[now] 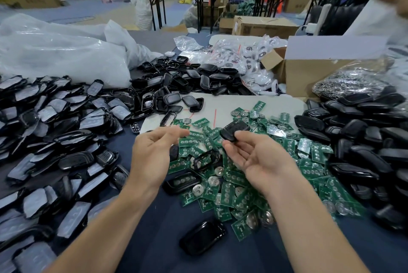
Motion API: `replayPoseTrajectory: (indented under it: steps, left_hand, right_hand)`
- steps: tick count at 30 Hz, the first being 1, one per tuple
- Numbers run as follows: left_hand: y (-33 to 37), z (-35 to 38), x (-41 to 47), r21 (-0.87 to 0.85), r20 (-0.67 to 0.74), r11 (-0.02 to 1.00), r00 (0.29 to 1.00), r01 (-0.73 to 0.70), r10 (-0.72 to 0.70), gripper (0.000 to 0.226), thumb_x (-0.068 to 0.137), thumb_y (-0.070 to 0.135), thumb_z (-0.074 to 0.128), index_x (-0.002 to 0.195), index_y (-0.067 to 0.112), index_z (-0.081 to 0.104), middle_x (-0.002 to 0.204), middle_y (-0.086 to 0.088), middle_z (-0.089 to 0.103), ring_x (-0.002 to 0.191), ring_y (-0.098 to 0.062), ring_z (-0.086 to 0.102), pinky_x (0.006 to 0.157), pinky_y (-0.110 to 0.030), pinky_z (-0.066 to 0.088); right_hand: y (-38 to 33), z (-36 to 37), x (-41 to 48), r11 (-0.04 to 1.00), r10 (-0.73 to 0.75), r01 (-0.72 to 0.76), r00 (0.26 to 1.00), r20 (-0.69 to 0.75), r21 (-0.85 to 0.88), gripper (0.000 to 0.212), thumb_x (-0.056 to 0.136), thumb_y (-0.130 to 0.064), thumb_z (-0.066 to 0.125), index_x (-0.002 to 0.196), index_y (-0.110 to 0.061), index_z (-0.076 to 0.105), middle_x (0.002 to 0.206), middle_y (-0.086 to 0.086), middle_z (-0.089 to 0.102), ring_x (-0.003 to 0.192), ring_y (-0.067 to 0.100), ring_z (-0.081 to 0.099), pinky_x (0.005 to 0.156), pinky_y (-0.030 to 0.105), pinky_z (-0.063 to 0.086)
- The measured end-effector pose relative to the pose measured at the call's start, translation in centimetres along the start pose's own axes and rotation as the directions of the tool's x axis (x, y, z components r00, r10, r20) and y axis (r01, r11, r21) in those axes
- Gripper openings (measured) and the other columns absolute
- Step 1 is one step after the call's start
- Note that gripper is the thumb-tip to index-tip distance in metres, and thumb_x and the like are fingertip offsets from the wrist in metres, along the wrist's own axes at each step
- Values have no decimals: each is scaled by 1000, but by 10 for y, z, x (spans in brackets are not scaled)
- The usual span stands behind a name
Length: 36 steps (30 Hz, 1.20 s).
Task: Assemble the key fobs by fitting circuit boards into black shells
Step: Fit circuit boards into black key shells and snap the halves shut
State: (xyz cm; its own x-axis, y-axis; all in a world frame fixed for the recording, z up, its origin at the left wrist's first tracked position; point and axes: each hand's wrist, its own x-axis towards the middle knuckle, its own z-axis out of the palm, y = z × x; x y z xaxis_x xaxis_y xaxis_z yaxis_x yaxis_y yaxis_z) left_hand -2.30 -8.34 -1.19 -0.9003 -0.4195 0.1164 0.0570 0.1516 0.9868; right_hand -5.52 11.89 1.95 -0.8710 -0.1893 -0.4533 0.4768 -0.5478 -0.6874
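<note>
Bare forearms [106,228] come in from the bottom edge, and between them a glossy black oval shell [203,237] lies alone on the dark blue desk [154,224]. Above it the right hand [258,157], palm up, has its grip pinched on a matte black key-fob shell [234,132]. Thumb and fingertips close on the shell's near end, holding it above the pile of green circuit boards [240,182]. Whether a board sits inside it cannot be told. The left hand [154,153] hangs just beside, apart from that shell. Its grip is half spread, the fingers loosely bent with nothing seen in them, and its fingertips are blurred.

A black open frame ring [205,157] lies on the boards under the gap between the hands. Bare room is limited to the strip of desk around the forearms and a white sheet [231,104] beyond the boards. A heap of dark rounded shells [364,140] crowds the right side and a heap of shells faced with grey film [55,118] the left, both running out of view at the sides. More black shells [187,78] bank up behind, against a large clear plastic bag [66,56] and a brown cardboard box [309,74].
</note>
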Motion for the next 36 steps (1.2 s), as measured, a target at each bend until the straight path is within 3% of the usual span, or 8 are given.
replayPoseTrajectory:
  steps: [5,12,16,21,24,27,32,36]
  left_hand:
    - [-8,1,-1,150,-33,988,999,-27,32,22,92,35,72,79,49,81,93,29,76,97,17,64,86,-20,47]
    - [-1,1,1,327,-99,944,992,-37,73,20,89,41,68,78,54,78,90,38,71,91,23,57,71,-12,40]
    - [-4,-6,8,406,-213,913,975,25,68,16,92,31,67,94,37,82,106,21,74,105,4,64,87,-24,51]
    - [-7,-10,15,569,-155,820,987,56,40,39,95,23,65,133,26,69,122,6,70,129,-21,55,107,-36,45]
    - [-10,-8,17,671,-97,741,994,28,49,48,99,31,60,146,26,56,143,0,60,135,-20,48,110,-40,39]
    - [-12,-6,17,753,-21,658,998,-27,65,49,103,42,51,150,29,52,155,7,51,145,-16,38,118,-39,29]
    - [-16,-9,22,794,-2,606,996,-53,89,42,101,45,54,141,33,62,151,13,54,142,-11,37,114,-36,28]
    - [-13,-9,21,780,-14,623,994,-59,112,34,100,40,59,131,32,70,146,15,58,139,-10,41,115,-34,28]
  right_hand:
    - [-72,-46,-17,899,-330,293,942,64,325,45,87,-12,71,129,2,63,118,16,75,105,28,75,83,28,62]
    - [-57,-18,-2,853,-268,328,943,198,-406,28,85,-3,68,112,-6,73,104,12,79,99,26,77,80,30,63]
    - [-23,16,26,526,-308,347,929,207,-777,25,88,-2,72,97,-25,78,99,-5,79,99,16,75,91,33,61]
    - [1,59,81,16,-273,386,889,367,-923,55,96,-2,55,145,-27,56,137,1,65,53,-2,59,42,10,39]
    - [3,82,114,-240,-228,403,861,454,-883,66,98,-2,50,159,-21,33,155,12,47,116,22,59,92,26,51]
    - [7,93,140,-291,-183,367,885,428,-883,69,100,-5,46,163,-20,23,169,11,25,150,32,31,121,43,31]
    - [16,91,147,-223,-338,385,831,442,-896,37,97,-10,56,127,-30,67,119,6,72,84,22,63,70,30,48]
    - [21,80,114,-254,-457,357,775,437,-899,29,100,-14,55,115,-28,76,96,0,78,79,23,70,78,40,58]
